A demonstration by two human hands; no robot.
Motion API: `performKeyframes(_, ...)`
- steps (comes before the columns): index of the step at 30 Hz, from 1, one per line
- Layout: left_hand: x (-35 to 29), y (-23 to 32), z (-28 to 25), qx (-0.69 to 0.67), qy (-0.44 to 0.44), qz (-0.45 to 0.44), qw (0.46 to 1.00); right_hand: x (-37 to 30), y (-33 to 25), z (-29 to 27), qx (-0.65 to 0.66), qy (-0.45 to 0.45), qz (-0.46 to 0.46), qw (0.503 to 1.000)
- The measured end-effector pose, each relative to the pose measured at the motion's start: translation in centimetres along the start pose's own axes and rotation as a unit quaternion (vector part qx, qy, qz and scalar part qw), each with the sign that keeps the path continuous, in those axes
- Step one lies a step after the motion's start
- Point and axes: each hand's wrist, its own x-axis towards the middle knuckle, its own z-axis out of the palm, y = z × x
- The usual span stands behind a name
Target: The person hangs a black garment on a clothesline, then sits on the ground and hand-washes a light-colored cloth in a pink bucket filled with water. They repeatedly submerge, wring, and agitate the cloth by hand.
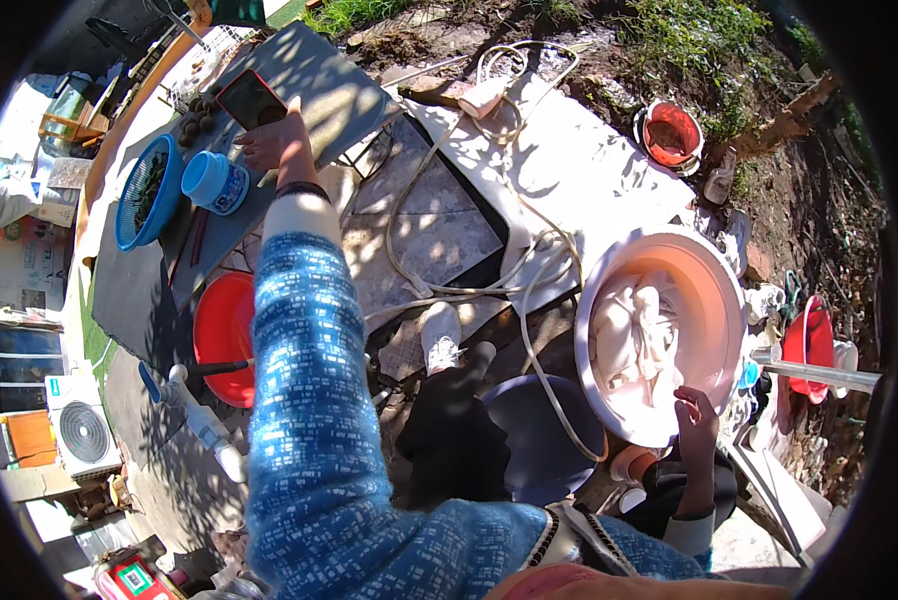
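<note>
My left arm stretches far out over the grey table (331, 75). At its end my left hand (274, 143) is closed at the lower right corner of a dark-screened smartphone (250, 99) with a red edge; part of its grip is hidden. Close by stand a blue-and-white plastic tub (215, 184) and a blue mesh basket (139, 203) holding green leaves. My right hand (696, 418) hangs by the near rim of a large pale basin (711, 330), fingers loosely bent and apart, with nothing visible in them. White cloth (634, 330) lies bunched inside that basin.
A pale hose (409, 275) loops across the ground. Beside my legs are a dark basin (544, 440) and a red basin (219, 335). Red and white buckets (669, 138) stand at the far right. A metal pole (819, 375) juts in from the right.
</note>
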Motion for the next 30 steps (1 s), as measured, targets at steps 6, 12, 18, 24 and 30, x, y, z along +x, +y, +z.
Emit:
performKeyframes(6,0.1,1.2,0.7,-0.031,0.0,-0.047,0.998,0.8,2.9,0.7,0.0,-0.007,-0.007,1.0)
performKeyframes(12,-0.3,0.6,-1.4,-0.123,-0.021,-0.025,0.992,0.8,2.7,0.3,-0.005,-0.024,-0.034,0.999)
performKeyframes(18,-8.2,0.9,-7.1,-0.26,-0.098,0.138,0.951,1.6,-1.5,0.3,0.072,-0.072,-0.044,0.994)
performKeyframes(24,-29.5,-3.4,-20.7,-0.451,-0.749,0.023,0.484,4.9,-7.8,2.1,0.188,-0.135,-0.194,0.953)
performKeyframes(30,-43.6,-8.5,-30.6,-0.421,-0.829,0.091,0.355,2.8,-10.2,0.9,0.472,-0.267,-0.109,0.833)
